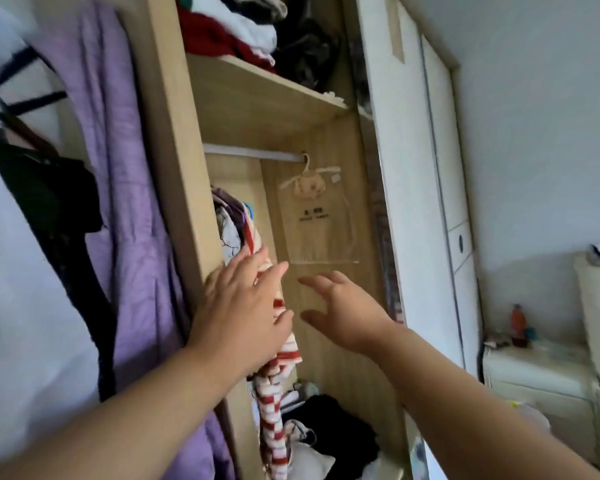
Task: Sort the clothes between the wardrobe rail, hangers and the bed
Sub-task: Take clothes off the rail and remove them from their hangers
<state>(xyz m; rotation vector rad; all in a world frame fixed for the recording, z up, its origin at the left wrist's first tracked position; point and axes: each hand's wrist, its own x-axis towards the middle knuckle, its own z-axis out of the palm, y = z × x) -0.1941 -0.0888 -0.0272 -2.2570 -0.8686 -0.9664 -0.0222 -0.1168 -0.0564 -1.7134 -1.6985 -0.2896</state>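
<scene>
The open wardrobe has a metal rail (257,153) under a wooden shelf (257,95). From the rail's right end hangs a clear bag on a small hanger (317,216). A red and white striped garment (274,407) hangs at the left of this bay, among other hung clothes (231,220). My left hand (243,306) lies flat with straight fingers against the striped garment. My right hand (343,313) hovers just right of it, fingers spread and loosely bent, holding nothing.
A purple garment (129,202) and black clothes (49,209) hang left of the wooden divider (177,150). Folded clothes (243,26) fill the upper shelf. Dark and white clothes (326,424) are piled on the wardrobe floor. A white sliding door (413,202) stands to the right, a white cabinet (541,372) beyond.
</scene>
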